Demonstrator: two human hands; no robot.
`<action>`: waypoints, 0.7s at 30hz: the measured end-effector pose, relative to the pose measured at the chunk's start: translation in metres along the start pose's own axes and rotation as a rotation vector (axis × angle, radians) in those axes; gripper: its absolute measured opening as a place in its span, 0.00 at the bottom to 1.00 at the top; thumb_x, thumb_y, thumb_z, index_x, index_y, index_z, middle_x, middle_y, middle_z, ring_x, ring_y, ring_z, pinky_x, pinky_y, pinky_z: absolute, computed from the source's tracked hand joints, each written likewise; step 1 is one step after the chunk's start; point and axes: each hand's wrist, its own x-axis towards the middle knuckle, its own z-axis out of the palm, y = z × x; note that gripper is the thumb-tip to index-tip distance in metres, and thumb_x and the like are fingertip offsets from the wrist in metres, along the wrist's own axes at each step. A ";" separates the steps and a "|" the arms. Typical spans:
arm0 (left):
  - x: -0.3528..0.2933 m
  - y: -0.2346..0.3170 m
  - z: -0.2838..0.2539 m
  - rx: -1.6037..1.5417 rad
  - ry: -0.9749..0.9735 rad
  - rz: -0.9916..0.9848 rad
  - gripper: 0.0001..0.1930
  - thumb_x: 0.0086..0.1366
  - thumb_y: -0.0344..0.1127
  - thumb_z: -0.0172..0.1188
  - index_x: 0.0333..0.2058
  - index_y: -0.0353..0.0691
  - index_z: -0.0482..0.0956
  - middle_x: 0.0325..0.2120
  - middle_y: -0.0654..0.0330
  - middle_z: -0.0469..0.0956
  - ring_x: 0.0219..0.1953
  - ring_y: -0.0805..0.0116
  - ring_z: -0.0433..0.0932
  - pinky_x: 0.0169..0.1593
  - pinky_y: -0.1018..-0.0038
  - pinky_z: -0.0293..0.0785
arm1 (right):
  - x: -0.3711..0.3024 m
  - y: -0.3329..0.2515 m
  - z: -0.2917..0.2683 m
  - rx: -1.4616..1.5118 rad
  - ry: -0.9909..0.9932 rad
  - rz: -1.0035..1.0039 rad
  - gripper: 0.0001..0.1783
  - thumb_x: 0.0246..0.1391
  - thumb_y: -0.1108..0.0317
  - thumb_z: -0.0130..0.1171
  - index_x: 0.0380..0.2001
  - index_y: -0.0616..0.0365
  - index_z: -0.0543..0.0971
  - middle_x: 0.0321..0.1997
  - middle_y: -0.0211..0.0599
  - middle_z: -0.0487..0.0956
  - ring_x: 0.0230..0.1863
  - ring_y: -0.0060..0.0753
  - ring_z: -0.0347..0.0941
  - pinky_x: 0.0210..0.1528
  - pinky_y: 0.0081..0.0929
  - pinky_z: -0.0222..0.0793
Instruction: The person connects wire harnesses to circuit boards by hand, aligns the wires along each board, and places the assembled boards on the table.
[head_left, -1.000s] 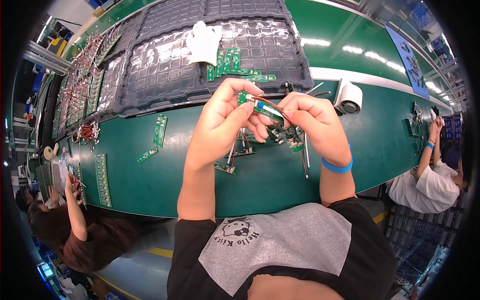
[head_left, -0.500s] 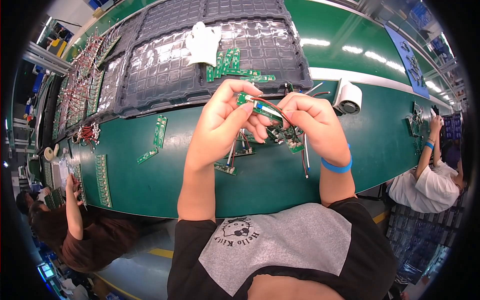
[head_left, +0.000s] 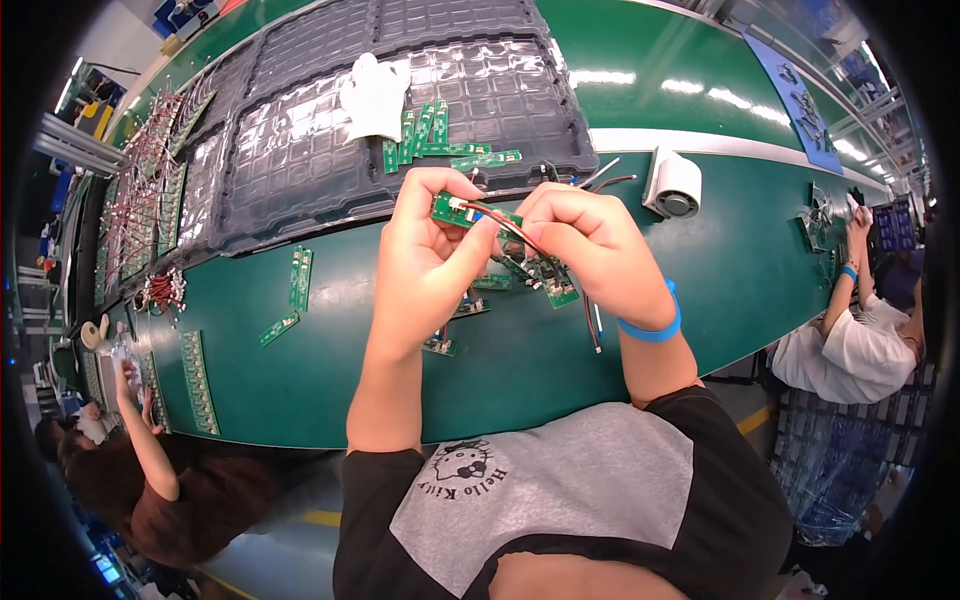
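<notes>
My left hand (head_left: 425, 262) grips a small green circuit board (head_left: 455, 210) above the green table. My right hand (head_left: 585, 250) pinches a thin red and blue wire lead (head_left: 515, 232) that runs to the board's white connector. Both hands meet over a small heap of green boards and wires (head_left: 525, 275) lying on the table. A blue band circles my right wrist.
Dark plastic trays (head_left: 300, 160) at the back hold several green boards (head_left: 430, 135) and a white glove (head_left: 372, 92). A white round device (head_left: 672, 185) stands to the right. Loose boards (head_left: 298, 280) lie to the left. Other people work at the left and right edges.
</notes>
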 end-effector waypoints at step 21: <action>0.000 -0.003 -0.005 0.024 -0.023 0.032 0.08 0.59 0.22 0.50 0.37 0.36 0.63 0.28 0.61 0.70 0.25 0.79 0.72 0.25 0.86 0.67 | -0.001 -0.010 -0.002 -0.010 -0.042 0.159 0.05 0.50 0.72 0.53 0.24 0.63 0.72 0.22 0.25 0.70 0.25 0.12 0.62 0.25 0.15 0.59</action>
